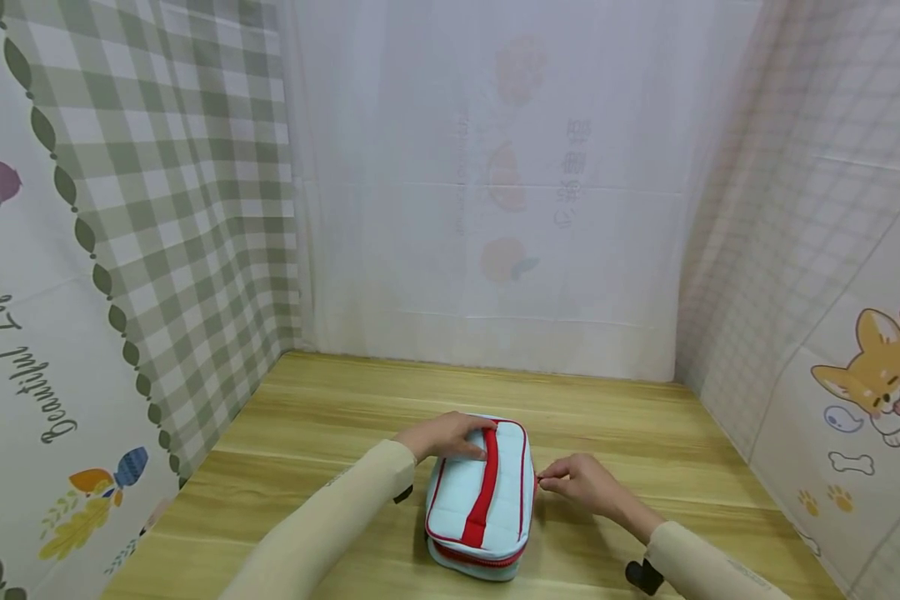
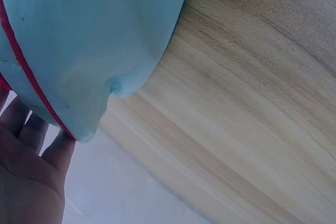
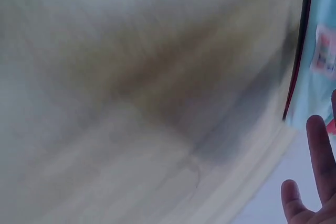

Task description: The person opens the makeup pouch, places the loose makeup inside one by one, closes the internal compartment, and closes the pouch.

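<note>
A light blue zippered pouch (image 1: 457, 492) with red piping lies on the table. A red strap (image 1: 483, 492) runs along its top. My left hand (image 1: 450, 435) rests on the pouch's top at the far left, fingertips touching near the strap. In the left wrist view, the fingers of that hand (image 2: 34, 166) lie extended against the pouch's edge (image 2: 84, 77). At the pouch's right side, my right hand (image 1: 587, 483) pinches a small red zipper pull (image 1: 542, 478) between thumb and finger. The right wrist view shows other fingers (image 3: 321, 145) held out beside the pouch; the pinch is hidden there.
The wood-grain table (image 1: 352, 392) extends around the pouch. A white curtain (image 1: 420, 250) hangs at the back. Checked cloth (image 1: 217, 167) borders the left, and a cloth with a cartoon dog (image 1: 881, 375) the right.
</note>
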`<state>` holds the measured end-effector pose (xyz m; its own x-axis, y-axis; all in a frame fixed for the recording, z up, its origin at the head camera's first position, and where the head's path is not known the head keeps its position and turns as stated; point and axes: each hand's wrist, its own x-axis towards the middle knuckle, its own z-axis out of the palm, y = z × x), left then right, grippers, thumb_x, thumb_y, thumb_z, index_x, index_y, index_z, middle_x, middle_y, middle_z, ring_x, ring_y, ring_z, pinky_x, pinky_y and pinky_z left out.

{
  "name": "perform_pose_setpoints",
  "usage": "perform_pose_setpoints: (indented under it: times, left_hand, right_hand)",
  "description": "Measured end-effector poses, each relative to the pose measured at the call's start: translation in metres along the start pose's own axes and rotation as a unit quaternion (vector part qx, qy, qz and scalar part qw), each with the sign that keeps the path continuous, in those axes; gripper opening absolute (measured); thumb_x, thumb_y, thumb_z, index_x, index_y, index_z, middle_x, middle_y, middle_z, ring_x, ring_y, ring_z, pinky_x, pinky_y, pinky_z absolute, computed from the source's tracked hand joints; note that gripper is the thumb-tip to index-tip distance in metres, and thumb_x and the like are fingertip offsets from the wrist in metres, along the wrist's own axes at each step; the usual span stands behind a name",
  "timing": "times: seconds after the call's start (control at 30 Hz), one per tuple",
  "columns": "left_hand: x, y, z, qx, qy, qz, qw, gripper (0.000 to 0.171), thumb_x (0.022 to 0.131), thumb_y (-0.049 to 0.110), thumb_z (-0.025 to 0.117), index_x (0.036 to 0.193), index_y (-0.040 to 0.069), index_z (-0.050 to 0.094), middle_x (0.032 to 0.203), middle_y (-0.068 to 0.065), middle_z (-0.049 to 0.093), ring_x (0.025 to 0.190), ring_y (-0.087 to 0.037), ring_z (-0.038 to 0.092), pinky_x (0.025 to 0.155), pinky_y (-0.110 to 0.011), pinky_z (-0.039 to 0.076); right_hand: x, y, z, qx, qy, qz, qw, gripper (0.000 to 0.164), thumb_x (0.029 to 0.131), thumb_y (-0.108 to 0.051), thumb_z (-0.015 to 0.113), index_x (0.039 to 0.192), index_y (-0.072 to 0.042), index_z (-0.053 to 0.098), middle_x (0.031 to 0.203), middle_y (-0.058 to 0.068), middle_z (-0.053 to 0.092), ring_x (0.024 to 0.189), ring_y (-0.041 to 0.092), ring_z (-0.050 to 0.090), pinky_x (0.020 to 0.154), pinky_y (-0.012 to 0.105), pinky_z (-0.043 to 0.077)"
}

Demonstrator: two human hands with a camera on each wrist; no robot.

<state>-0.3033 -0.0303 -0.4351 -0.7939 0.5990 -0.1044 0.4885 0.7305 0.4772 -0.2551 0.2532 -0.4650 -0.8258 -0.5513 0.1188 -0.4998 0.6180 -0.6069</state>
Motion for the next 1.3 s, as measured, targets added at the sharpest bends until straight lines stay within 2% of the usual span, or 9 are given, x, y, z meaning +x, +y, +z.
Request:
perform_pose_setpoints:
  times: [0.2, 0.33, 0.47, 0.6, 0.8, 0.93, 1.07, 1.17, 1.3]
  left_hand:
    - [-0.001, 0.001, -0.002, 0.003, -0.002, 0.004, 1.0000, 0.053, 0.094, 0.029, 0.070, 0.144, 0.023, 0.054, 0.133, 0.000, 0.058, 0.115, -0.012, 0.052, 0.096, -0.029, 0.046]
    - [-0.001, 0.001, -0.002, 0.016, -0.002, 0.021, 0.9996, 0.052, 0.095, 0.027, 0.068, 0.144, 0.020, 0.053, 0.133, -0.002, 0.058, 0.116, -0.012, 0.053, 0.097, -0.029, 0.045]
    - [0.000, 0.002, -0.002, 0.021, -0.002, 0.021, 0.9996, 0.053, 0.095, 0.028, 0.068, 0.145, 0.021, 0.053, 0.134, -0.001, 0.058, 0.117, -0.011, 0.053, 0.097, -0.029, 0.045]
    - [0.000, 0.002, -0.002, 0.011, 0.002, 0.008, 0.9999, 0.054, 0.093, 0.030, 0.070, 0.144, 0.022, 0.053, 0.133, 0.001, 0.059, 0.115, -0.011, 0.053, 0.096, -0.029, 0.046]
    - [-0.001, -0.004, -0.001, 0.018, 0.015, 0.002, 0.9997, 0.054, 0.092, 0.030, 0.072, 0.143, 0.018, 0.054, 0.130, -0.001, 0.060, 0.113, -0.014, 0.054, 0.097, -0.030, 0.046]
    - [-0.003, -0.007, -0.002, 0.063, 0.037, 0.005, 0.9973, 0.055, 0.091, 0.033, 0.073, 0.140, 0.014, 0.057, 0.130, -0.002, 0.061, 0.117, -0.016, 0.056, 0.100, -0.030, 0.045]
    - [-0.007, -0.008, -0.004, 0.126, 0.068, 0.010, 0.9897, 0.051, 0.091, 0.038, 0.072, 0.134, 0.012, 0.061, 0.129, -0.004, 0.063, 0.118, -0.018, 0.058, 0.100, -0.033, 0.046]
    - [-0.010, -0.008, -0.004, 0.159, 0.090, 0.005, 0.9831, 0.046, 0.091, 0.042, 0.070, 0.128, 0.015, 0.065, 0.124, -0.005, 0.064, 0.112, -0.020, 0.061, 0.093, -0.037, 0.049]
    - [-0.012, -0.012, -0.005, 0.185, 0.119, -0.006, 0.9755, 0.035, 0.092, 0.043, 0.069, 0.117, 0.019, 0.070, 0.106, -0.004, 0.063, 0.094, -0.020, 0.061, 0.078, -0.036, 0.050]
  right_hand:
    - [-0.018, -0.010, 0.009, 0.036, -0.021, -0.069, 0.997, 0.010, 0.089, -0.014, 0.073, 0.090, -0.008, 0.081, 0.088, -0.006, 0.074, 0.084, 0.003, 0.064, 0.070, 0.025, 0.052]
    - [-0.027, -0.018, 0.014, 0.050, -0.064, -0.139, 0.987, 0.009, 0.086, -0.005, 0.073, 0.091, -0.006, 0.080, 0.085, -0.006, 0.073, 0.079, 0.000, 0.061, 0.066, 0.023, 0.051]
    - [-0.032, -0.023, 0.015, 0.041, -0.104, -0.177, 0.978, 0.009, 0.084, -0.002, 0.074, 0.090, -0.005, 0.080, 0.086, -0.006, 0.074, 0.081, 0.000, 0.063, 0.067, 0.023, 0.052]
    - [-0.032, -0.024, 0.014, 0.036, -0.100, -0.164, 0.981, 0.009, 0.083, -0.003, 0.075, 0.090, -0.006, 0.080, 0.085, -0.008, 0.073, 0.081, 0.000, 0.063, 0.067, 0.022, 0.052]
    - [-0.030, -0.018, 0.010, 0.032, -0.087, -0.117, 0.989, 0.009, 0.084, -0.005, 0.074, 0.089, -0.008, 0.081, 0.086, -0.010, 0.073, 0.081, 0.001, 0.063, 0.067, 0.025, 0.052]
    - [-0.025, -0.009, 0.004, 0.015, -0.068, -0.086, 0.994, 0.008, 0.086, -0.008, 0.073, 0.088, -0.010, 0.081, 0.086, -0.010, 0.073, 0.082, 0.002, 0.063, 0.069, 0.028, 0.053]
    - [-0.015, 0.001, -0.006, -0.007, -0.046, -0.061, 0.997, 0.008, 0.088, -0.011, 0.073, 0.089, -0.010, 0.081, 0.088, -0.006, 0.074, 0.084, 0.006, 0.065, 0.071, 0.029, 0.053]
    - [-0.006, 0.008, -0.012, -0.021, -0.037, -0.039, 0.998, 0.010, 0.090, -0.015, 0.072, 0.091, -0.010, 0.081, 0.090, -0.004, 0.075, 0.086, 0.009, 0.066, 0.072, 0.029, 0.053]
    - [0.009, 0.017, -0.018, -0.035, -0.035, -0.017, 0.999, 0.013, 0.092, -0.017, 0.070, 0.095, -0.010, 0.080, 0.093, -0.002, 0.075, 0.089, 0.012, 0.068, 0.073, 0.030, 0.053]
